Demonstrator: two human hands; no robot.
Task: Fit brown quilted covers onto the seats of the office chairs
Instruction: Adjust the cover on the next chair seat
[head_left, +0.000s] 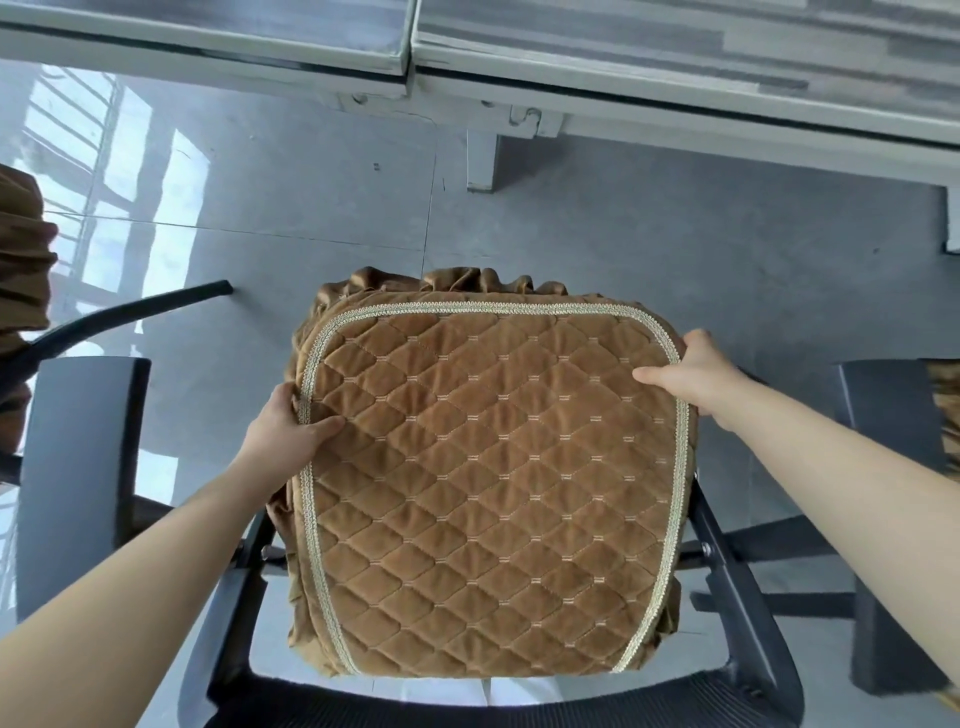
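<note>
Above grey floor tiles (291, 171), both hands, left (291, 423) and right (693, 371), grip the cover's (493, 457) side edges.

glossy grey tiled floor (322, 171), window reflections (135, 182), grey desks (623, 52)

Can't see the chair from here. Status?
Left hand and right hand grip brown quilted cover's side edges. Cover lies over seat. Nothing in the way.

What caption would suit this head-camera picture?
Both hands, left and right, grip the brown quilted cover over an office chair seat.
</note>
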